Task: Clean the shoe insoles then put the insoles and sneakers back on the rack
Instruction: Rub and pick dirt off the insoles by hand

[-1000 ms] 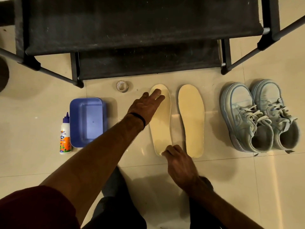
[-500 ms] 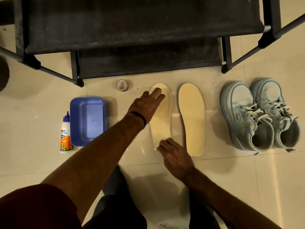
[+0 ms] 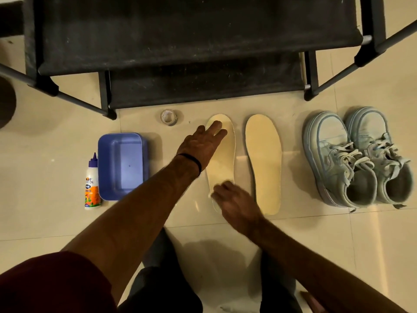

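Two flat pale-yellow foam insoles lie side by side on the cream floor tiles (image 3: 56, 141), toes toward the black fabric-shelved rack (image 3: 180, 37). Left insole (image 3: 222, 163): held at both ends. Right insole (image 3: 264, 161): untouched, just beside it. Pair of light-blue lace-up sneakers (image 3: 356, 157) stands to the right, well apart from the insoles; their openings show nothing inside.

Blue rectangular plastic tub (image 3: 123, 164), left of the insoles: no contents visible. White glue bottle with a blue cap (image 3: 92, 181) stands just beside the tub. Small roll of clear tape (image 3: 168, 117) lies near the rack's foot.

Left hand (image 3: 200, 145): arm extended, fingers straight, pressing flat on the toe of the left insole. Right hand (image 3: 234, 202): blurred, resting on the heel end, fingers loosely bent; grip cannot be told.
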